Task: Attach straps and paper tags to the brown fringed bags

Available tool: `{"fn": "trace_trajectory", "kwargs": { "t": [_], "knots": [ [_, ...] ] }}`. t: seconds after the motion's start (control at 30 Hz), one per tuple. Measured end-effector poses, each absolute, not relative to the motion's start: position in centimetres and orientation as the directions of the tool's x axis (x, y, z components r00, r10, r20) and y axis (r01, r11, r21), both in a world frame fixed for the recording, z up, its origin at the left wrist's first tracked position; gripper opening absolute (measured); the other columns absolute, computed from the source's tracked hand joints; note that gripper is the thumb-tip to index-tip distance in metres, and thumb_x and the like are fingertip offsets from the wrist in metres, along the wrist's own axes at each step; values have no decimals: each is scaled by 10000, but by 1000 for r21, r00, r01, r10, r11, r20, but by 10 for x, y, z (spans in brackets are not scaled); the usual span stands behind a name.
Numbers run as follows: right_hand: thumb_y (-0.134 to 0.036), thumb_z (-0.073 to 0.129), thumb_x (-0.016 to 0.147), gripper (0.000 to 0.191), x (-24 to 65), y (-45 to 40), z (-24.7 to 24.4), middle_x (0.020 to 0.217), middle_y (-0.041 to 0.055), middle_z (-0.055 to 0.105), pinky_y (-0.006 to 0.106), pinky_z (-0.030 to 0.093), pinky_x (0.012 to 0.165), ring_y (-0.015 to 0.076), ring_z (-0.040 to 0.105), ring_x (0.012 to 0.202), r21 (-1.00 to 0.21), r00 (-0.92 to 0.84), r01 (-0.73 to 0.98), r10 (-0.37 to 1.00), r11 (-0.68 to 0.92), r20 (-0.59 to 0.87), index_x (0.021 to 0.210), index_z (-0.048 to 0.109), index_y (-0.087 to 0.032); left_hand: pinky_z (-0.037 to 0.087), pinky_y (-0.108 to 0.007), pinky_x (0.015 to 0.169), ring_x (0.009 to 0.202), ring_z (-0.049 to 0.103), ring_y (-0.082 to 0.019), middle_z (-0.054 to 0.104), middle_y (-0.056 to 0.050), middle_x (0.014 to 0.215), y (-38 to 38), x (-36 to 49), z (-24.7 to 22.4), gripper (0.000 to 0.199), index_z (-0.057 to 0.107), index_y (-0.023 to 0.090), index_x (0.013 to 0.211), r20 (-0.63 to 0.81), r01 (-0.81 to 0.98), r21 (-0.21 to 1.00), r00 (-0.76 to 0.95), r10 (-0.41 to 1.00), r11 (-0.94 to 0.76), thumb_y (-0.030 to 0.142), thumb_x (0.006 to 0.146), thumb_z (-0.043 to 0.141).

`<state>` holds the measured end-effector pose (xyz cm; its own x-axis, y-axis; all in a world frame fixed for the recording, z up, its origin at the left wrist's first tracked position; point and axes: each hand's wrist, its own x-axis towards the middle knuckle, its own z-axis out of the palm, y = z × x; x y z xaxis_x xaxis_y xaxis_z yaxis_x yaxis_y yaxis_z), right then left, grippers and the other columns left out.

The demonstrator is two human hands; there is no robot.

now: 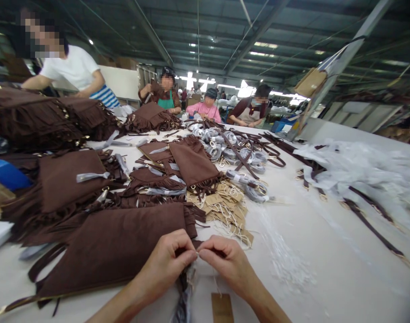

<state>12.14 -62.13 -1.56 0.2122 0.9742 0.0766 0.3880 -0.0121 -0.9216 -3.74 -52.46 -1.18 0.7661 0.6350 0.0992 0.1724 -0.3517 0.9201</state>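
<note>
My left hand [174,256] and my right hand [225,260] meet fingertip to fingertip low in the middle, each closed in a pinch. Between them is a tiny pale bit, apparently the string of a brown paper hang tag [222,308] dangling beneath my right hand. A plastic-wrapped strap [183,305] hangs below my left fingers; its upper end is partly hidden. Beside my left hand lies a dark brown fringed bag [120,242], flat on the white table [258,278]. Just beyond my hands is a pile of tan hang tags [221,204] with white strings.
More brown fringed bags [70,179] are heaped at left and centre. Wrapped straps [255,190] lie behind the tags, and clear plastic fasteners [288,264] are scattered on the right. Crumpled plastic film [366,168] covers dark straps. Several co-workers stand or sit around the far side.
</note>
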Motion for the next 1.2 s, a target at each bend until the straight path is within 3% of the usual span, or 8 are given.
{"fn": "trace_trajectory", "kwargs": {
  "t": [0.17, 0.3, 0.43, 0.67, 0.87, 1.0, 1.1, 1.2],
  "knots": [
    [-240, 585, 787, 161, 123, -623, -18, 598, -33, 553, 228, 342, 546, 114, 460, 581, -913, 202, 391, 979, -113, -35, 679, 683, -171, 375, -255, 657, 732, 516, -149, 555, -5, 760, -534, -41, -16, 133, 537, 180, 686, 199, 188, 786, 825, 529, -589, 96, 789, 547],
    [-225, 540, 810, 158, 128, -623, -22, 590, -47, 500, 230, 311, 547, 110, 426, 577, -902, 230, 411, 973, -131, -36, 693, 634, -172, 416, -346, 798, 920, 508, -228, 590, -52, 978, -546, -52, -15, 130, 622, 191, 883, 131, 306, 598, 875, 467, -741, 135, 770, 651],
    [-203, 539, 801, 155, 130, -622, -25, 586, -49, 503, 229, 301, 544, 109, 427, 572, -878, 233, 453, 971, -158, -55, 675, 622, -171, 422, -399, 846, 988, 483, -257, 569, -69, 1118, -550, -63, -16, 185, 671, 236, 956, 117, 292, 477, 914, 389, -829, 138, 822, 591],
    [-163, 519, 800, 159, 132, -623, -25, 613, -34, 540, 242, 317, 585, 121, 463, 599, -806, 225, 564, 973, -180, -60, 678, 621, -173, 444, -406, 840, 1003, 483, -264, 556, -81, 1137, -545, -66, -22, 207, 696, 259, 964, 151, 239, 463, 928, 341, -854, 177, 878, 527],
    [-210, 537, 800, 107, 129, -628, -16, 633, -51, 487, 223, 298, 550, 109, 407, 593, -926, 99, 327, 981, -191, -167, 718, 599, -183, 457, -429, 877, 1048, 496, -282, 555, -84, 1255, -542, -66, -16, 218, 706, 263, 977, 136, 214, 440, 944, 300, -872, 175, 872, 536],
    [-209, 545, 780, 84, 124, -630, -14, 680, -32, 521, 231, 321, 598, 128, 449, 661, -934, 77, 301, 981, -194, -179, 730, 609, -187, 449, -450, 906, 1078, 497, -294, 536, -83, 1331, -540, -65, -10, 200, 703, 262, 968, 118, 209, 417, 953, 280, -885, 185, 875, 544],
    [-253, 563, 775, 88, 121, -630, -14, 794, 1, 579, 248, 354, 672, 158, 501, 779, -954, 69, 264, 989, -143, -129, 724, 592, -188, 444, -434, 910, 1046, 514, -279, 549, -75, 1300, -537, -64, -5, 131, 708, 250, 881, 89, 215, 418, 957, 275, -883, 207, 863, 586],
    [-356, 562, 791, 181, 121, -630, -13, 716, -16, 527, 237, 338, 596, 134, 456, 678, -962, 80, 196, 981, -189, -177, 720, 564, -189, 449, -391, 884, 1001, 520, -249, 568, -63, 1204, -534, -64, 0, 93, 705, 249, 853, 54, 211, 420, 965, 257, -883, 226, 862, 615]
  ]
}}
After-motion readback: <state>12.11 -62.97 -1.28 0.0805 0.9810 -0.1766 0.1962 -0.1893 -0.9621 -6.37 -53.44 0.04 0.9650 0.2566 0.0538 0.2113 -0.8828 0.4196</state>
